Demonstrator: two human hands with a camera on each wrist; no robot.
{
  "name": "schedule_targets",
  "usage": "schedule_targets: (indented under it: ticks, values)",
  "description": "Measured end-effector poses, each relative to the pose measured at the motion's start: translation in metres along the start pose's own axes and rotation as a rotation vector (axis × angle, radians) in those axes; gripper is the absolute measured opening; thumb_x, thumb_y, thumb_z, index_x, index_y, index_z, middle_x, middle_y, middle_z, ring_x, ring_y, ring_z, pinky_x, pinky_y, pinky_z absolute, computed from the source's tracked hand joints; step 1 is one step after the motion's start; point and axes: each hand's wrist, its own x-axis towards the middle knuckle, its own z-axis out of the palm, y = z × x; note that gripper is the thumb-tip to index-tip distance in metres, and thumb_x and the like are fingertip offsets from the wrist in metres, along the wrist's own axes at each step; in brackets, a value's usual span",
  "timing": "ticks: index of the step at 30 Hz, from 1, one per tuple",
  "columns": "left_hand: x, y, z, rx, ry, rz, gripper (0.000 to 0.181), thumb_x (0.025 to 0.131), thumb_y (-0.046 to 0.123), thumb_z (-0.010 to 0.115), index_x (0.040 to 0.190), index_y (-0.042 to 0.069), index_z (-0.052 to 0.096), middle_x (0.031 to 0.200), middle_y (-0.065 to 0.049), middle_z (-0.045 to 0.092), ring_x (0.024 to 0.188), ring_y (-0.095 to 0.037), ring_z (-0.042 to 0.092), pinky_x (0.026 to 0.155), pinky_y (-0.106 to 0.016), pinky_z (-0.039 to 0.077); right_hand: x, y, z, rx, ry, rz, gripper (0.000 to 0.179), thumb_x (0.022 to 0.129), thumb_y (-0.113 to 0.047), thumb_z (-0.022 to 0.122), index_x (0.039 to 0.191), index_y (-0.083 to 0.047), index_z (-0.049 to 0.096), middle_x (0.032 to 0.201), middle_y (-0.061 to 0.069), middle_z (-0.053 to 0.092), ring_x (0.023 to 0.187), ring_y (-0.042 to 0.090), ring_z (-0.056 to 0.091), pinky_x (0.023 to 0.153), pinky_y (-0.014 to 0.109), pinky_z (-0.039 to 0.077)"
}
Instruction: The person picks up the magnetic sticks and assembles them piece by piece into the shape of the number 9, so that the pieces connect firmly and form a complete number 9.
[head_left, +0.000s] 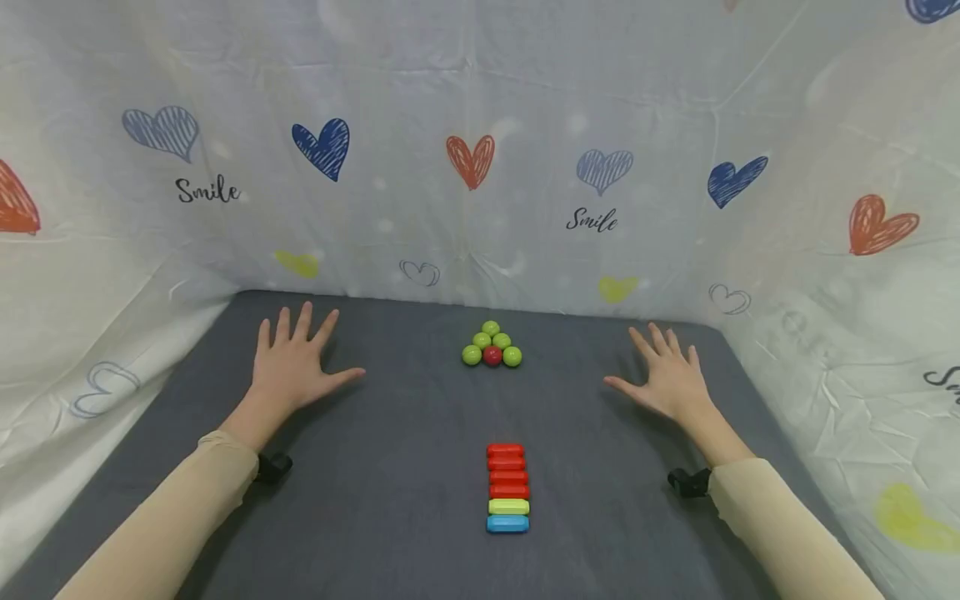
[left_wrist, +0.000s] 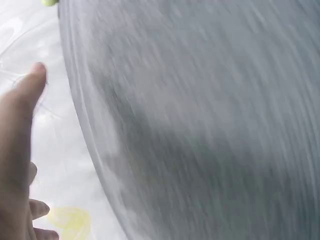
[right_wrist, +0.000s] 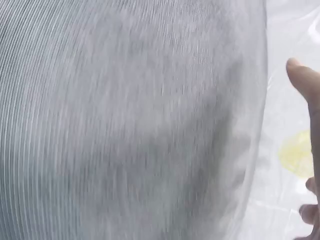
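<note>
Left hand: the person's left hand (head_left: 292, 367) is held above the table with fingers straight and spread, thumb pointing inward; nearest to it are the balls.
Right hand: the right hand (head_left: 670, 379) mirrors it on the other side, fingers fanned out and thumb turned inward.
Balls: five green balls (head_left: 482, 341) and one red ball (head_left: 492, 356) form a small triangle near the far edge, between the hands; the red one sits in the middle of the row closest to the person.
Blocks: nearer the person, a column of short bars lying crosswise: four red blocks (head_left: 507, 477), then a yellow block (head_left: 509, 507), then a blue block (head_left: 507, 524) at the near end.
Table: a dark grey table (head_left: 375, 500), finely ribbed in the wrist views.
Writing: black script reading "Smile" appears twice on the white curtain (head_left: 525, 75), left and right of centre; at the far right, a word starting with "S" is cut off by the edge.
Hearts: blue, red and yellow hearts are printed around the words.
Sleeves: beige sleeves (head_left: 161, 512), with a black device (head_left: 275, 467) at each cuff.
</note>
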Motion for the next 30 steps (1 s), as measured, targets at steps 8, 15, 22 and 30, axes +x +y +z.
schedule_targets:
  ticks: [8,15,22,30]
  values:
    - [0.018,0.035,0.015,-0.290,0.092,-0.015,0.109,0.091,0.077,0.064,0.168,0.007,0.029,0.167,-0.033,0.030,0.147,-0.059,0.033,0.114,-0.076,0.030,0.010,-0.035,0.022,0.318,0.140,0.016,0.094,0.094,-0.061,0.073,0.164,-0.008,0.039,0.161,0.026,0.046,0.133,0.050,0.056,0.103,0.071,0.046]
    - [0.022,0.075,0.034,-0.578,0.039,-0.049,0.103,0.092,0.073,0.067,0.166,0.009,0.037,0.161,-0.030,0.042,0.145,-0.053,0.042,0.114,-0.071,0.036,0.021,-0.075,0.043,0.564,0.144,0.079,0.081,0.094,-0.052,0.077,0.159,-0.012,0.049,0.146,0.019,0.061,0.112,0.037,0.067,0.093,0.055,0.054]
    - [0.007,0.119,0.046,-0.826,0.044,0.097,0.067,0.094,0.049,0.080,0.147,0.011,0.063,0.135,-0.013,0.069,0.098,-0.024,0.065,0.085,-0.044,0.054,0.013,-0.105,0.060,0.808,0.161,-0.064,0.050,0.097,-0.029,0.081,0.139,-0.006,0.067,0.114,0.011,0.076,0.079,0.019,0.066,0.066,0.030,0.051]
    - [-0.024,0.162,0.048,-0.970,-0.129,0.362,0.032,0.095,0.030,0.083,0.122,0.012,0.080,0.106,0.003,0.076,0.070,-0.008,0.058,0.064,-0.025,0.049,-0.019,-0.125,0.067,0.953,-0.012,-0.394,0.016,0.098,-0.011,0.078,0.113,-0.008,0.078,0.093,0.001,0.074,0.069,0.010,0.057,0.060,0.024,0.045]
